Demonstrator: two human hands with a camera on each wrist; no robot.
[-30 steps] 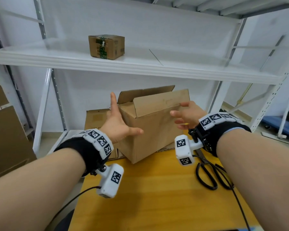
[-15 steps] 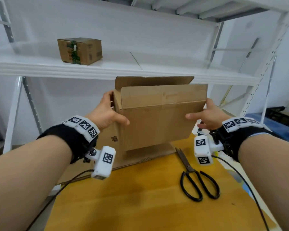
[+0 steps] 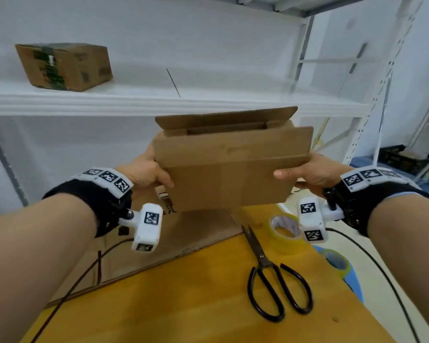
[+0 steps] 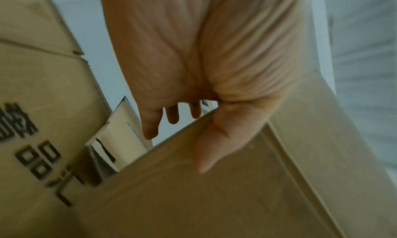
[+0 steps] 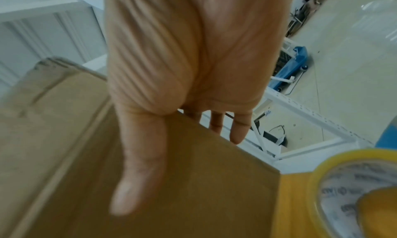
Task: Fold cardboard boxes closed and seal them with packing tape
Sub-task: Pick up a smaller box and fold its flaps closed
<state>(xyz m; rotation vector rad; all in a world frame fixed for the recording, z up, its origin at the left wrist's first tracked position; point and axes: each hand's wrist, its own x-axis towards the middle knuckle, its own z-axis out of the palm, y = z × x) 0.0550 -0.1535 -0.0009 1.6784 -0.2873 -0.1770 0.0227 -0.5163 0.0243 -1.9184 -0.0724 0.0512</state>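
Both hands are gripping the open cardboard box (image 3: 229, 174) above the desk (image 3: 183, 300): left hand (image 3: 148, 173) and right hand (image 3: 310, 172) are clasping opposite ends, thumbs lying across its near face.

The box (image 3: 229, 169) hides the fingers of both hands in the head view; only the thumbs lie on its near face. Its inside is mostly out of sight behind the front flap. The right wrist camera covers part of the tape roll (image 3: 284, 231), and the right forearm half hides a second roll (image 3: 338, 262). The print on the shelf box (image 3: 65, 66) is too blurred to read. In the wrist views the box runs off the frame edges.
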